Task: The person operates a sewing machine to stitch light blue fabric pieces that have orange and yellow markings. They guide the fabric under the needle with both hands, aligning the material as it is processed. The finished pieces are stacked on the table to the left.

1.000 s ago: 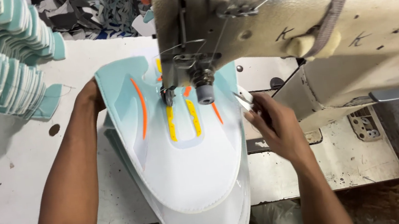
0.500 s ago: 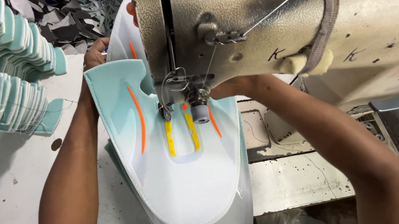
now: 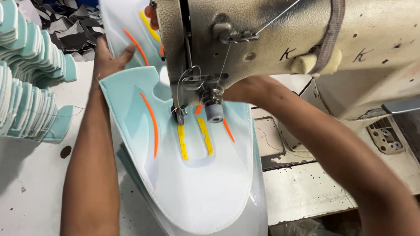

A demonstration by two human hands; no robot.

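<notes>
The left hand (image 3: pixel 110 58) lies spread on a white and mint fabric shoe piece (image 3: pixel 201 186); the right hand is hidden behind the beige metal sewing machine (image 3: pixel 284 32), so I cannot tell its grip.

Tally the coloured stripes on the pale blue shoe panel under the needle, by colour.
Orange stripes: 3 (one partly hidden by the presser foot)
Yellow stripes: 2
Total: 5

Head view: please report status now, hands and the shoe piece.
Left hand flat on the far shoe piece. Right hand hidden behind the sewing machine head. Near shoe piece under the presser foot. Nothing blocking.
</notes>
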